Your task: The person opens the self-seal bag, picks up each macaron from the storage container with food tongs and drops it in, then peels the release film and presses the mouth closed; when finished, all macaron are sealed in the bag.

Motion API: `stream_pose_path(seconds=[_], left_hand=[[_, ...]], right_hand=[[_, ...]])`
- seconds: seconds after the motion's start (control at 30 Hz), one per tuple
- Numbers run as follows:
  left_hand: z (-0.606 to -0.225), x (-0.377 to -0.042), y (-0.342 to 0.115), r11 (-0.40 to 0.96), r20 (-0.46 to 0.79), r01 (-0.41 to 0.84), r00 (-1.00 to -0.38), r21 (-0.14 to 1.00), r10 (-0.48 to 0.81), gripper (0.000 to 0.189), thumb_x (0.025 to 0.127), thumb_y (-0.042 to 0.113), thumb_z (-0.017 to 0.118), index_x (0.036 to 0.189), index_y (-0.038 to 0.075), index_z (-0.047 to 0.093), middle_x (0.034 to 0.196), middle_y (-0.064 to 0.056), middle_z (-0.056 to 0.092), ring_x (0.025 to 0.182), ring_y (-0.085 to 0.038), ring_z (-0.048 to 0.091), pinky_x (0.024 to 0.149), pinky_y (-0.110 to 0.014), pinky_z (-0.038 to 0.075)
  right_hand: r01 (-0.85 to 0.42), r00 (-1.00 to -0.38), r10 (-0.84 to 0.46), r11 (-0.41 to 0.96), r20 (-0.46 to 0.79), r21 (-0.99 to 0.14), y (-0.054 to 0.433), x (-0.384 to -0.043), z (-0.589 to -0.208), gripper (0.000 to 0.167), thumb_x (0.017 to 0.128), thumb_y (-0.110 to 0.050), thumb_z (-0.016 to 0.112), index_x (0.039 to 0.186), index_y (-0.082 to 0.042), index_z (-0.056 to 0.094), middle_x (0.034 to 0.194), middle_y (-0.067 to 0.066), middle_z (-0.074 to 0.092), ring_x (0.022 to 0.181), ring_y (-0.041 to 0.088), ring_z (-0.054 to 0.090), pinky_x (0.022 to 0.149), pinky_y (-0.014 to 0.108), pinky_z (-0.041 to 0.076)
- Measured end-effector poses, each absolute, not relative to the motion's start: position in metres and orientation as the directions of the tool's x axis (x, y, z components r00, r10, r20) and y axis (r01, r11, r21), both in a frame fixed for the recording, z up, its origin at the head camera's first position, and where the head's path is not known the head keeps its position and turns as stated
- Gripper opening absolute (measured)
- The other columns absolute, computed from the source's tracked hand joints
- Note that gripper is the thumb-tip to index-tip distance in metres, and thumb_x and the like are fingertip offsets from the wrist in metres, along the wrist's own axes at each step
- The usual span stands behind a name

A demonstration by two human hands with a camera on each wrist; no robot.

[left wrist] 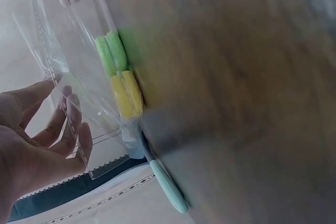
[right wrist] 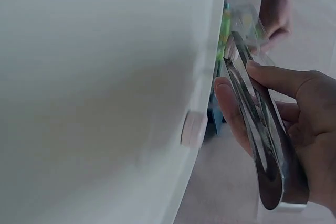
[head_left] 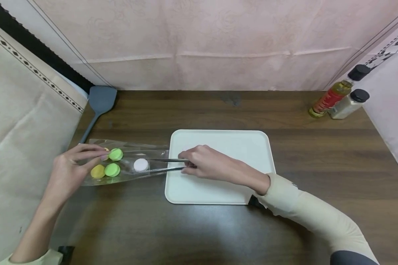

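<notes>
My left hand (head_left: 69, 171) pinches the upper side of a clear plastic package (head_left: 127, 173) between thumb and fingers. Inside it sit green macarons (head_left: 112, 169) and yellow macarons (head_left: 97, 171), one yellow partly hidden by my fingertips. A white macaron (head_left: 140, 165) lies toward the package's right end. Metal tongs (right wrist: 281, 182) are gripped in my right hand (head_left: 215, 163), above the left part of a white tray (head_left: 252, 147). Their tips reach into the package on either side of the white macaron. In the right wrist view, a pale pink macaron (right wrist: 194, 129) rests near the tray's edge; my right hand hides it from the head view.
A grey-blue spatula (head_left: 102, 99) lies at the back left, its handle running toward the package. An oil bottle (head_left: 330, 97) and a black-capped jar (head_left: 348, 105) stand at the back right. Pale cloth (head_left: 202, 44) hangs behind the wooden table (head_left: 199, 235).
</notes>
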State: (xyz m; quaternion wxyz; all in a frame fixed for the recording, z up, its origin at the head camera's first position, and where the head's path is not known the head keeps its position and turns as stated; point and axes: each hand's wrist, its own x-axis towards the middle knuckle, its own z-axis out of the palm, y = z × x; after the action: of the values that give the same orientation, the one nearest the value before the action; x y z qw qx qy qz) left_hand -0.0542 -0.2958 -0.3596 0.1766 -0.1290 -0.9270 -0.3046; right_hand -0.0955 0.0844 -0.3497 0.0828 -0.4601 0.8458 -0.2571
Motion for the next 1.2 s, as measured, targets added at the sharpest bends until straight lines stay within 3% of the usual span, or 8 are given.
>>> stream_pose_path(seconds=[0.2, 0.33, 0.5, 0.63, 0.83, 1.2], left_hand=[[-0.360, -0.054, -0.295, 0.774, 0.396, 0.347, -0.908, 0.529, 0.137, 0.021, 0.087, -0.013, 0.085, 0.103, 0.000, 0.087, 0.108, -0.014, 0.079, 0.111, 0.030, 0.048, 0.077, -0.004, 0.039], [-0.360, -0.055, -0.296, 0.773, 0.402, 0.352, -0.905, 0.527, 0.138, 0.022, 0.086, -0.014, 0.085, 0.102, 0.000, 0.087, 0.108, -0.014, 0.079, 0.112, 0.030, 0.048, 0.074, -0.006, 0.038], [-0.361, -0.055, -0.297, 0.776, 0.403, 0.350, -0.905, 0.525, 0.136, 0.021, 0.086, -0.014, 0.086, 0.101, 0.001, 0.088, 0.108, -0.015, 0.079, 0.110, 0.030, 0.047, 0.069, -0.010, 0.037], [-0.362, -0.054, -0.297, 0.776, 0.401, 0.345, -0.907, 0.528, 0.130, 0.021, 0.085, -0.014, 0.086, 0.100, 0.001, 0.088, 0.108, -0.016, 0.079, 0.108, 0.030, 0.047, 0.064, -0.012, 0.035], [-0.362, -0.054, -0.297, 0.777, 0.402, 0.343, -0.907, 0.527, 0.127, 0.022, 0.085, -0.014, 0.086, 0.101, 0.001, 0.088, 0.108, -0.015, 0.079, 0.110, 0.030, 0.048, 0.071, -0.007, 0.037], [-0.364, -0.056, -0.297, 0.777, 0.411, 0.347, -0.903, 0.526, 0.125, 0.023, 0.083, -0.015, 0.087, 0.100, 0.000, 0.088, 0.108, -0.018, 0.079, 0.109, 0.031, 0.047, 0.076, -0.003, 0.037]], right_hand=[[-0.745, -0.543, -0.835, 0.430, 0.090, -0.509, 0.065, -0.101, -0.349, 0.013, 0.104, -0.014, 0.078, 0.107, -0.001, 0.073, 0.071, -0.008, 0.047, 0.064, 0.001, 0.038, 0.065, 0.020, 0.039], [-0.738, -0.542, -0.838, 0.438, 0.065, -0.513, 0.057, -0.103, -0.348, 0.021, 0.106, -0.014, 0.076, 0.119, 0.002, 0.075, 0.071, -0.006, 0.047, 0.063, 0.002, 0.038, 0.066, 0.021, 0.040], [-0.736, -0.543, -0.838, 0.450, 0.045, -0.506, 0.048, -0.104, -0.349, 0.015, 0.106, -0.015, 0.076, 0.104, 0.000, 0.072, 0.070, -0.005, 0.049, 0.063, 0.004, 0.041, 0.063, 0.020, 0.037], [-0.737, -0.547, -0.837, 0.466, 0.027, -0.490, 0.041, -0.104, -0.350, 0.021, 0.105, -0.017, 0.078, 0.091, -0.007, 0.066, 0.070, -0.007, 0.048, 0.064, 0.005, 0.043, 0.064, 0.022, 0.039], [-0.737, -0.551, -0.834, 0.485, 0.004, -0.470, 0.033, -0.103, -0.353, 0.019, 0.104, -0.019, 0.079, 0.094, -0.006, 0.068, 0.072, -0.006, 0.051, 0.065, 0.006, 0.048, 0.069, 0.029, 0.049], [-0.718, -0.577, -0.817, 0.508, -0.002, -0.476, 0.036, -0.098, -0.346, 0.020, 0.105, -0.021, 0.079, 0.100, -0.004, 0.069, 0.077, -0.004, 0.056, 0.068, 0.007, 0.052, 0.068, 0.025, 0.047]])
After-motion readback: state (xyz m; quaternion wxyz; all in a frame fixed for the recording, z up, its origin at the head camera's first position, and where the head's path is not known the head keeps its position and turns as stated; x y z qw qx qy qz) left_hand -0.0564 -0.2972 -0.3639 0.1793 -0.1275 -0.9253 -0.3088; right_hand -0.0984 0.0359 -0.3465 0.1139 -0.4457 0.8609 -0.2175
